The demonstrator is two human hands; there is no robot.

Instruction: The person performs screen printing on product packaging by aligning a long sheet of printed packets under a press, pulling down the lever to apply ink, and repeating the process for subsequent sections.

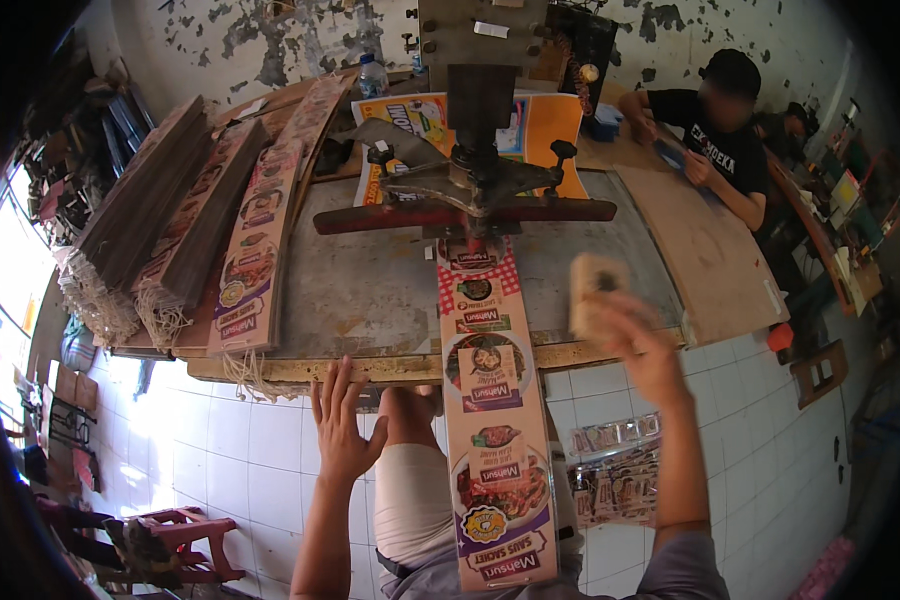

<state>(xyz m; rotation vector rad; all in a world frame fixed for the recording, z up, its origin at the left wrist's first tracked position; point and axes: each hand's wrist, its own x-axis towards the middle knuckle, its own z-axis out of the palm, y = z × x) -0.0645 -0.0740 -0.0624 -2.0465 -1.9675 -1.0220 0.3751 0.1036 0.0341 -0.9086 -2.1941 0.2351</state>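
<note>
My left hand [345, 425] is open with fingers spread, at the front edge of the worktable and left of the printed strip. In my right hand [642, 345] is a pale wooden block [592, 300] with a dark spot on it, raised over the table's right part and smeared by motion. A long printed cardboard strip [500, 440] with food pictures runs from beneath a metal press [475, 190] toward me, over the table edge and down to my lap. The press's dark red crossbar lies across the strip's far end.
Stacks of similar strips [160, 200] with string at their ends lie on the left. Behind the press are a colourful printed sheet [555, 150] and a plastic bottle [372, 78]. A co-worker [720, 140] sits at the right, beside a brown board [695, 235]. Packed pieces [615, 475] lie on the tiled floor.
</note>
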